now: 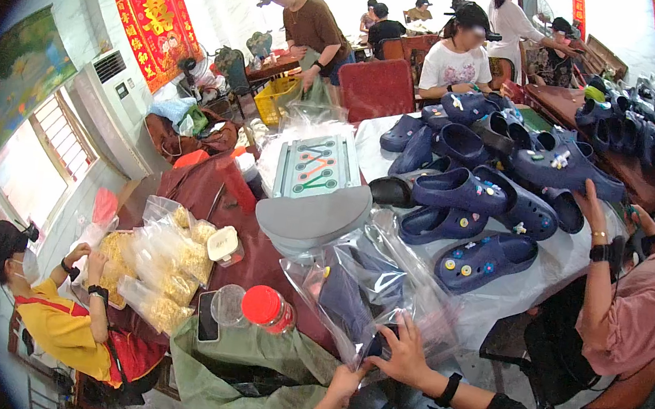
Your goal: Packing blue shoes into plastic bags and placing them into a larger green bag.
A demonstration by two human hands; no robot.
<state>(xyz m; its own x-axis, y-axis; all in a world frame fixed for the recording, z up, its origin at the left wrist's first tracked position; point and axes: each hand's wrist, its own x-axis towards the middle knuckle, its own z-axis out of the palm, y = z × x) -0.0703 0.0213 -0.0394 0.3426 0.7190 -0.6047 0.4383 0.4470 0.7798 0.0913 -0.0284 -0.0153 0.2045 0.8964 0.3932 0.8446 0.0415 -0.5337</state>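
A clear plastic bag (pixel 433 311) lies at the near edge of the table with at least one navy clog (pixel 344 301) inside it. My left hand (pixel 343 382) pinches the bag's near edge. Just right of it, my right hand (pixel 405 355) is closed on the bag, its fingers curled over a dark part beneath the film. Beyond the bag stands a grey machine (pixel 314 211) with a rounded front and a patterned top. To its right, navy clogs (pixel 486 262) with small charms are heaped on a white covering (pixel 380 141).
A red-lidded jar (pixel 267 309), phone (pixel 209 317) and bags of yellow pieces (pixel 164 266) lie left, above green cloth (pixel 232 352). A person in yellow (pixel 75 329) sits left; one in pink (pixel 633 316), right, touches a clog. More people work behind, near a red chair (pixel 376 88).
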